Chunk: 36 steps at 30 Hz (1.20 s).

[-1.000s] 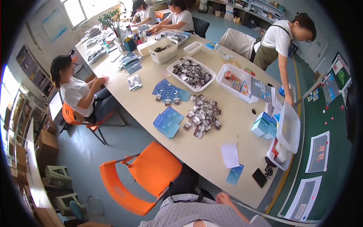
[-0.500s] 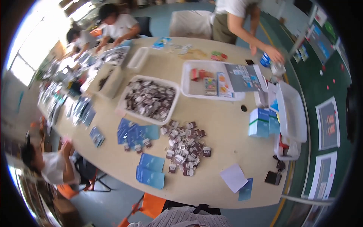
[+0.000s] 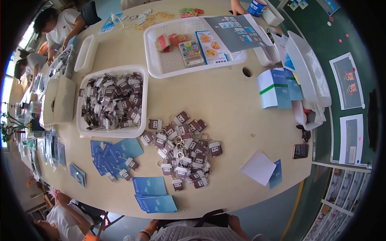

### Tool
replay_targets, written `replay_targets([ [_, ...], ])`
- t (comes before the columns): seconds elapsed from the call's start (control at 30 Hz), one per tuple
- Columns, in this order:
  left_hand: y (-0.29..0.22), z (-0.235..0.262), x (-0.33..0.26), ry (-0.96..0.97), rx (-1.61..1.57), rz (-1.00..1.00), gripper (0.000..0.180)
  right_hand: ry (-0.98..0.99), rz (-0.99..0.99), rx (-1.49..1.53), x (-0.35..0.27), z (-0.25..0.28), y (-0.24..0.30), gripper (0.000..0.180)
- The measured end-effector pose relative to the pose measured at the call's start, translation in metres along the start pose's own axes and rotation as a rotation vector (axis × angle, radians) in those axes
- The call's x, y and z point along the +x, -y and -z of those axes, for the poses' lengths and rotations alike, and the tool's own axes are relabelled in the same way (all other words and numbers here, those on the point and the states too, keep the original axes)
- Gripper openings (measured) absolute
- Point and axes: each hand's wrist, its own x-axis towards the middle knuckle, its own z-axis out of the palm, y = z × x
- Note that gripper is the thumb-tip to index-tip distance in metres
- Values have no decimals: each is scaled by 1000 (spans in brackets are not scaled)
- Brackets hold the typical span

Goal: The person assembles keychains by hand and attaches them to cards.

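At the lower edge, my left hand [image 3: 152, 226] hangs below the table's front edge, with a bracelet above the wrist. My right hand [image 3: 234, 222] is low on the other side of my grey knitted top. Both are beside a black surface at my lap, and their fingers are mostly hidden. Beyond the edge lie blue cards [image 3: 150, 188] in a small stack. Behind them is a loose heap of brown-and-white keychains [image 3: 183, 154] with metal rings. More blue cards [image 3: 116, 154], some with keychains on them, lie to the left.
A white bin [image 3: 145, 100] full of keychains stands left of centre. Behind it is a white tray [image 3: 159, 74] with packages. Banded blue cards [image 3: 273, 90], a white paper [image 3: 261, 166] and a phone [image 3: 300, 151] lie right. People sit at the left; another person's hand [image 3: 238, 8] is at the far edge.
My view has tilted down and come closer to the table. My hands have come into view at the lower edge. The standing person at the back has mostly left the picture.
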Motion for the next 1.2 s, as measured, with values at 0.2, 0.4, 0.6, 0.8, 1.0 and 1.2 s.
replay_targets([
  [0.2,114,-74,81,-382,81,-351,38,-119,538,228,95,-121,25,37],
  [0.4,36,-55,140,-725,55,-340,38,-190,843,107,197,-116,63,39],
  [0.6,11,-25,176,-932,96,-412,38,-354,991,12,265,-123,111,41],
  [0.8,66,-50,211,-952,209,-608,37,-531,791,-64,199,-155,66,43],
  [1.0,-5,4,20,-356,184,-882,44,-33,883,-239,90,-50,133,51],
  [1.2,-16,46,-86,-728,-382,-1261,47,571,1014,546,-30,55,214,31],
])
